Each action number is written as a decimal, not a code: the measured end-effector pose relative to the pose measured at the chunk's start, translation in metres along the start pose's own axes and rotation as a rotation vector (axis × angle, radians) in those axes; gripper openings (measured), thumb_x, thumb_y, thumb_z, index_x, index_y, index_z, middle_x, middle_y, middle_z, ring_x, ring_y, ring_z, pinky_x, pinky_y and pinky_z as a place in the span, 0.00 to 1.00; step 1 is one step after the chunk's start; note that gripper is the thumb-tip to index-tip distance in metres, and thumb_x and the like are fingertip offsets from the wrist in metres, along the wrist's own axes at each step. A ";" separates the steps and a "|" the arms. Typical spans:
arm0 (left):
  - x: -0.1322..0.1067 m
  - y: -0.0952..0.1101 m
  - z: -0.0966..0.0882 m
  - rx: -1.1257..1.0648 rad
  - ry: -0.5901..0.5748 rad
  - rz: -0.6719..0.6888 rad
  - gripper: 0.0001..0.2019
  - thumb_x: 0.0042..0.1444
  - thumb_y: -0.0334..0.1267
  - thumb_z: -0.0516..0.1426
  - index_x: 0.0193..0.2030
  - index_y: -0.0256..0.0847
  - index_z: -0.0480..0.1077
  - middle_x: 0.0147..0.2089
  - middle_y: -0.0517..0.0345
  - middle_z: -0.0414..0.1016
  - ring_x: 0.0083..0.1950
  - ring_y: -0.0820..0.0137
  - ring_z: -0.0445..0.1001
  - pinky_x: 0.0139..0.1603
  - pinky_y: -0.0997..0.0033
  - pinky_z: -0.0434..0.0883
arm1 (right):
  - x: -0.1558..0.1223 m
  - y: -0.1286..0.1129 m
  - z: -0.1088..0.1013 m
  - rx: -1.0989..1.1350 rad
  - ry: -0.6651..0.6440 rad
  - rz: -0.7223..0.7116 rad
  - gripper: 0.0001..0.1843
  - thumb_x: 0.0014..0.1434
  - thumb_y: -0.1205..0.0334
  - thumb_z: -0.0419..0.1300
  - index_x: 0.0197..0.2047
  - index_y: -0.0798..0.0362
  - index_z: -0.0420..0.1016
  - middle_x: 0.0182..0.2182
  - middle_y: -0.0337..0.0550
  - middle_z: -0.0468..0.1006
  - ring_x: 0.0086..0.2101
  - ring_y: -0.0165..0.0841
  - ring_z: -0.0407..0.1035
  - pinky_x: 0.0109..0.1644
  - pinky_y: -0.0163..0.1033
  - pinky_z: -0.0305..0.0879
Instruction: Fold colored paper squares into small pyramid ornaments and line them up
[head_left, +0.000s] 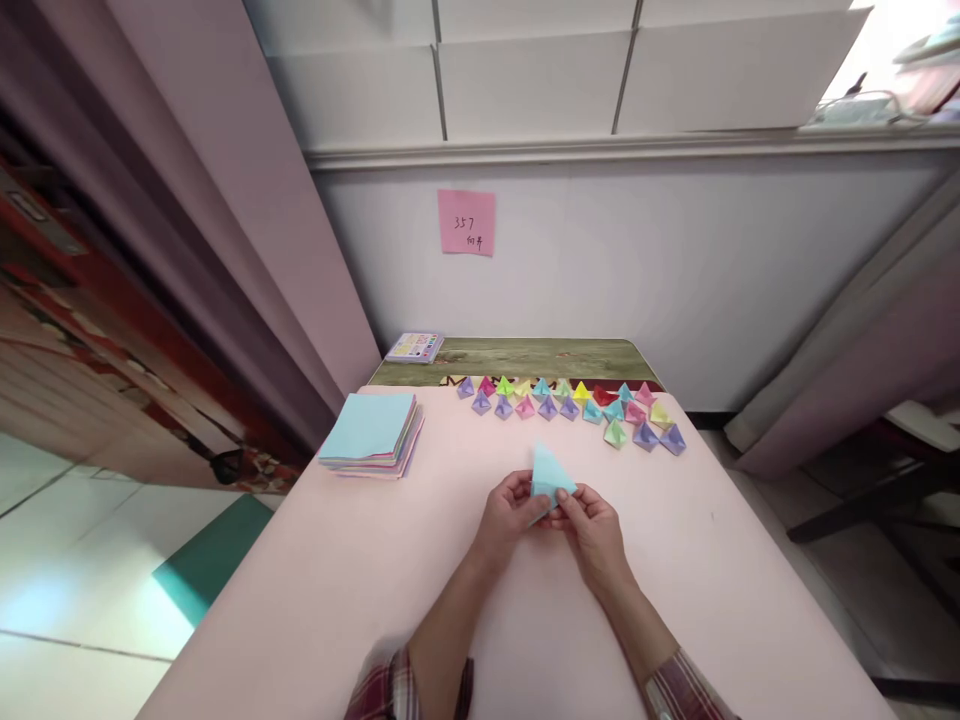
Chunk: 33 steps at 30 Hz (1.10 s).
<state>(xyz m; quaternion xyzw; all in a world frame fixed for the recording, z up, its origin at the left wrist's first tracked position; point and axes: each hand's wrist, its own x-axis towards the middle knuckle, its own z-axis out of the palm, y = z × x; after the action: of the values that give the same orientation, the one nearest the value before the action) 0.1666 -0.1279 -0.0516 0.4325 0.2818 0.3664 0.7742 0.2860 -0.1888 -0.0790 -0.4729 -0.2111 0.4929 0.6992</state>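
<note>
A light blue sheet of origami paper (550,470), folded to a pointed shape, is held just over the middle of the table. My left hand (511,512) grips its left side, thumb on the front. On the right side, my right hand (592,525) pinches the lower edge between thumb and fingers. The fingers behind the paper are partly hidden. Beyond my hands, small folded paper pieces (547,407) in several colours stand in rows along the far edge.
A stack of coloured square paper (371,428), light blue on top, lies at the table's left. Behind the pink tabletop (420,560), a small booklet (415,347) rests on a wood-patterned surface (525,355). A pink note (466,222) with handwriting is stuck to the wall.
</note>
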 end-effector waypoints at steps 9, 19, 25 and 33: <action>0.009 0.012 -0.019 0.070 0.124 0.056 0.14 0.43 0.42 0.68 0.35 0.36 0.76 0.29 0.59 0.73 0.28 0.75 0.68 0.29 0.76 0.68 | -0.005 -0.030 0.014 -0.240 0.177 0.064 0.28 0.42 0.46 0.72 0.42 0.54 0.75 0.32 0.42 0.79 0.32 0.35 0.75 0.36 0.40 0.74; 0.012 0.018 -0.034 0.128 0.130 0.081 0.14 0.43 0.42 0.67 0.35 0.35 0.76 0.28 0.60 0.73 0.25 0.77 0.66 0.27 0.76 0.65 | 0.021 -0.021 0.037 -0.384 0.019 -0.038 0.20 0.44 0.46 0.70 0.35 0.53 0.81 0.28 0.43 0.80 0.30 0.37 0.72 0.32 0.37 0.67; 0.017 0.010 -0.034 -0.057 0.343 0.118 0.27 0.39 0.41 0.70 0.48 0.39 0.71 0.29 0.63 0.72 0.25 0.78 0.69 0.30 0.76 0.68 | 0.025 0.005 0.045 -0.217 0.107 -0.073 0.21 0.47 0.44 0.68 0.35 0.54 0.77 0.27 0.42 0.79 0.26 0.32 0.69 0.29 0.35 0.65; 0.021 0.003 -0.029 0.014 0.369 0.083 0.15 0.44 0.44 0.68 0.29 0.35 0.71 0.20 0.63 0.68 0.21 0.78 0.64 0.24 0.77 0.63 | 0.020 0.006 0.049 -0.232 0.051 -0.097 0.18 0.50 0.47 0.67 0.36 0.52 0.77 0.30 0.41 0.78 0.31 0.33 0.70 0.36 0.36 0.68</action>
<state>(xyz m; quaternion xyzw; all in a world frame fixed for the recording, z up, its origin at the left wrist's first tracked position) 0.1559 -0.0962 -0.0652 0.3746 0.4035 0.4692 0.6905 0.2542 -0.1481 -0.0654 -0.5522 -0.2716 0.4186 0.6679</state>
